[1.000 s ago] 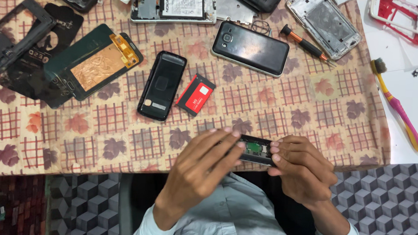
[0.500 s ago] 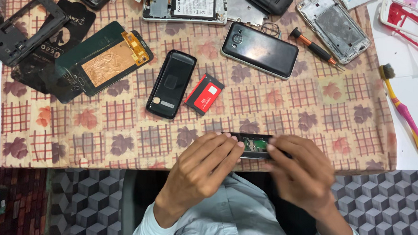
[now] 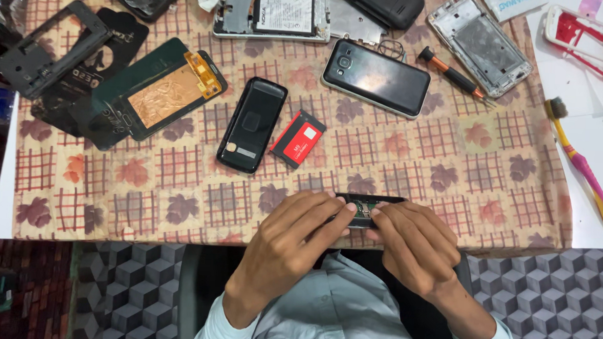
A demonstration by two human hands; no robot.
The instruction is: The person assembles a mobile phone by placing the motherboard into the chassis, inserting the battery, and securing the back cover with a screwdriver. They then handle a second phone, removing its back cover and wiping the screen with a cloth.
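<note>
Both hands meet at the near edge of a patterned tablecloth [image 3: 397, 160]: the left hand [image 3: 292, 237] and right hand [image 3: 413, 245] together pinch a small dark phone part [image 3: 364, 206] between their fingertips. Beyond it lie a black phone shell [image 3: 252, 124], red battery [image 3: 297, 138] and smartphone [image 3: 376, 77].

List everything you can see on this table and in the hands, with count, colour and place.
Small phone part: 1, black, held at the near table edge.
Phone shell: 1, black, centre.
Battery: 1, red, beside the shell.
Smartphone: 1, black, upper centre.
Screwdriver: 1, orange and black, right of the smartphone.
Screen panel: 1, dark with copper foil, left.
Toothbrush: 1, pink and yellow, right.
Tablecloth: 1, checked beige.
Left hand: grip on the part.
Right hand: grip on the part.
</note>
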